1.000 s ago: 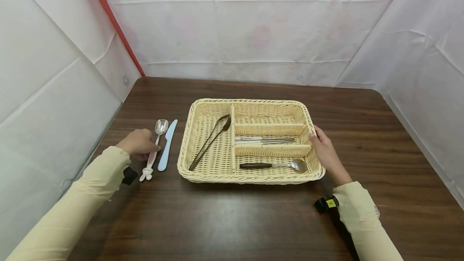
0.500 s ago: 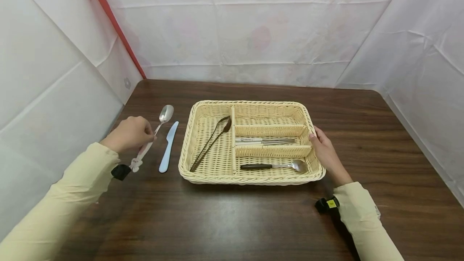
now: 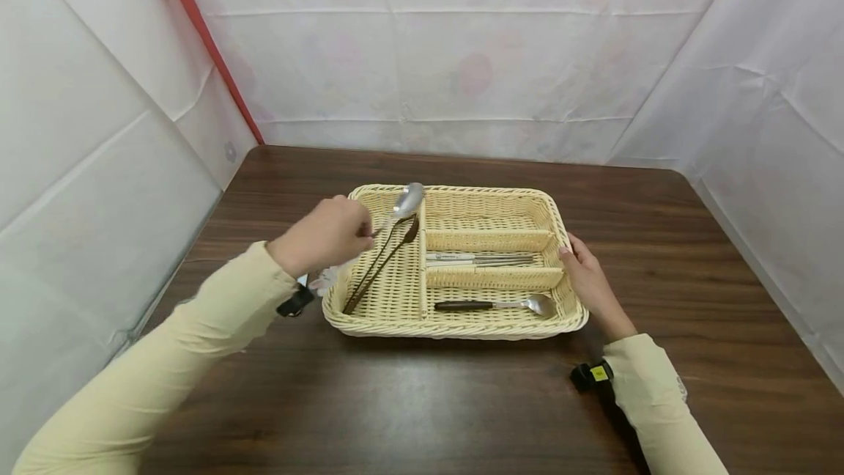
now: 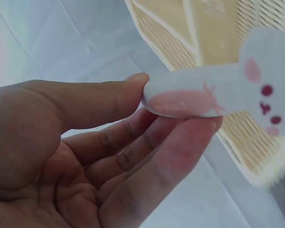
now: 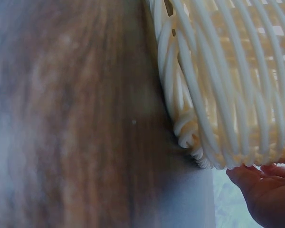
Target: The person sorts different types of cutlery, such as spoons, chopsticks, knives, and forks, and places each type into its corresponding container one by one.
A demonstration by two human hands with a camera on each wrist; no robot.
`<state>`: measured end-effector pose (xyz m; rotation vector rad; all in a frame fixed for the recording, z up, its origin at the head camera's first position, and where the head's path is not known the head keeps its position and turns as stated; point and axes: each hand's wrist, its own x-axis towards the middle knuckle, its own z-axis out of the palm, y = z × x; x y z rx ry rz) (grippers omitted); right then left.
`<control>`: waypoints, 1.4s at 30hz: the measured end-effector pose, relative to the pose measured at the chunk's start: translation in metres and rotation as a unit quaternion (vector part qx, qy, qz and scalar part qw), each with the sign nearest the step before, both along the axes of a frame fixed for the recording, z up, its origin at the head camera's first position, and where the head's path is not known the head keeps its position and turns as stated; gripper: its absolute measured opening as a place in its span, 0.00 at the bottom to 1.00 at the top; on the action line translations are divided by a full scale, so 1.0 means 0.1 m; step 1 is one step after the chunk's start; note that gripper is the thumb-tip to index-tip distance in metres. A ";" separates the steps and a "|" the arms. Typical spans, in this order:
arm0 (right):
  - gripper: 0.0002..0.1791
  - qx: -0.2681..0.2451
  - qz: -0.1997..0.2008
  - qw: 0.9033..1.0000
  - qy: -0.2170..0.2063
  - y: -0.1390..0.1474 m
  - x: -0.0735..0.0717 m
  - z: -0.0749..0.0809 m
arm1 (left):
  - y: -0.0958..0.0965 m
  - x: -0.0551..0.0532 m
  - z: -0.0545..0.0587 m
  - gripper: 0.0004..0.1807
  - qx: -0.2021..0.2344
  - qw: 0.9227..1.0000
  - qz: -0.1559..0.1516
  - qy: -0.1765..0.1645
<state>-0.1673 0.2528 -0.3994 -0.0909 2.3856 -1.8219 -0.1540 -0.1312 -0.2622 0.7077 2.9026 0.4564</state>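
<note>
My left hand (image 3: 326,234) pinches a spoon with a white rabbit handle (image 4: 213,97) between thumb and fingers, its metal bowl (image 3: 406,201) raised over the left compartment of a woven cream basket (image 3: 455,328). Dark tongs (image 3: 382,259) lie in that compartment. A brown-handled spoon (image 3: 494,305) lies in the front right slot, and slim silver cutlery (image 3: 478,260) in the middle slot. My right hand (image 3: 587,281) rests against the basket's right rim (image 5: 213,118), fingers along the wicker.
The basket stands on a dark wooden table (image 3: 409,402) closed in by white sheeted walls (image 3: 99,130) on three sides. A red strip (image 3: 204,42) runs down the left corner. My left arm hides the table to the basket's left.
My left hand lifted the rabbit spoon off the table and carried it right, over the basket's left compartment. The blue knife is now hidden behind my arm. The right hand stayed put.
</note>
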 end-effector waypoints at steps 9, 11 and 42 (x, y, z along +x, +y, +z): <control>0.30 -0.004 0.001 1.000 0.003 0.00 0.00 -0.03 | 0.80 -0.02 -0.02 0.06 -0.014 0.996 -0.078 -0.033; 0.30 -0.006 0.001 1.000 0.007 0.00 0.00 -0.04 | 0.96 -0.02 -0.05 0.05 -0.025 0.994 -0.100 -0.031; 0.28 -0.020 -0.018 1.000 0.013 -0.02 -0.01 -0.03 | 1.77 0.03 -0.61 0.16 -0.185 0.958 -0.216 0.016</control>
